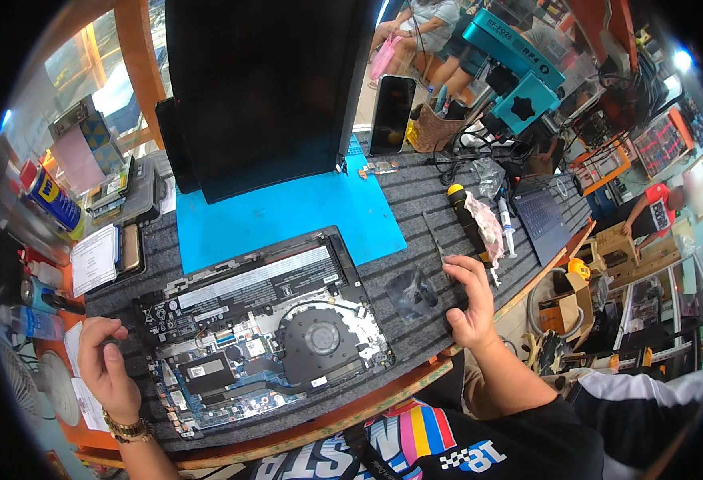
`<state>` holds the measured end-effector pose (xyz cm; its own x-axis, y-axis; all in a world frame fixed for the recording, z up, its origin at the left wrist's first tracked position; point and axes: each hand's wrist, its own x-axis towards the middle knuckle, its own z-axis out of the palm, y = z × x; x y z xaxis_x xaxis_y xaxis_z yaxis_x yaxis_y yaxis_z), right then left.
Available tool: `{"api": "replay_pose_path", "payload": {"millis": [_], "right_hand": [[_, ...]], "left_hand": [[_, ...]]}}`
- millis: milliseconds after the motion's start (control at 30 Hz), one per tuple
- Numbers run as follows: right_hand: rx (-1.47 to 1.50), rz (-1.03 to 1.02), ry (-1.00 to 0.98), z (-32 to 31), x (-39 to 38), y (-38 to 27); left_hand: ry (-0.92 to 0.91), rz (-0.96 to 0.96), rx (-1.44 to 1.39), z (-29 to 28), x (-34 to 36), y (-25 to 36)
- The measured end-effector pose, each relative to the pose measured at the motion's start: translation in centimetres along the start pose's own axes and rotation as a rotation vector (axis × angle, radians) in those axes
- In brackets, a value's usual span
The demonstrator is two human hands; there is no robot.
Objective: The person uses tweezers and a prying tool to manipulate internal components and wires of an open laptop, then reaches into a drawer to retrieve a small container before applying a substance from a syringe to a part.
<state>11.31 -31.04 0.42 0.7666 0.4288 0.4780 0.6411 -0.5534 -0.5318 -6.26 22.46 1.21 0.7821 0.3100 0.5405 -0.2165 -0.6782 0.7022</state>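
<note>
An opened laptop base [267,336], battery, fan and circuit boards exposed, lies on a grey ridged mat. My left hand [110,368] is beside its left edge, fingers loosely curled and apart, holding nothing. My right hand [471,308] is right of the laptop, thumb and fingers apart. Its fingertips are at the end of thin metal tweezers [433,232]; I see no grip on them. A crumpled black piece [411,296] lies left of that hand. Behind the laptop a large dark screen [259,96] stands on a blue mat [235,232].
A phone [391,116], teal microscope arm [511,64], yellow-capped tool [467,220], syringe [505,228] and second laptop [539,224] are behind and right. A spray can [51,200] and papers [95,260] are left. People sit beyond the bench; another person [651,216] is at right.
</note>
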Motion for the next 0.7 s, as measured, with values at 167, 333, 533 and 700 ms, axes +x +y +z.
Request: {"api": "replay_pose_path", "payload": {"millis": [167, 333, 533, 700], "right_hand": [[-0.002, -0.001, -0.041, 0.4, 0.5, -0.5], [-0.013, 0.016, -0.005, 0.4, 0.2, 0.3], [0.018, 0.001, -0.030, 1.9, 1.4, -0.5], [0.058, 0.060, -0.078, 1.7, -0.2, 0.8]], "left_hand": [[-0.009, -0.012, -0.062, -0.2, -0.2, -0.3], [0.009, -0.033, -0.140, 0.5, 0.9, -0.7], [0.176, -0.159, -0.173, -2.9, -0.5, -1.2], [0.046, -0.215, -0.083, -6.6, 0.4, 0.6]]}}
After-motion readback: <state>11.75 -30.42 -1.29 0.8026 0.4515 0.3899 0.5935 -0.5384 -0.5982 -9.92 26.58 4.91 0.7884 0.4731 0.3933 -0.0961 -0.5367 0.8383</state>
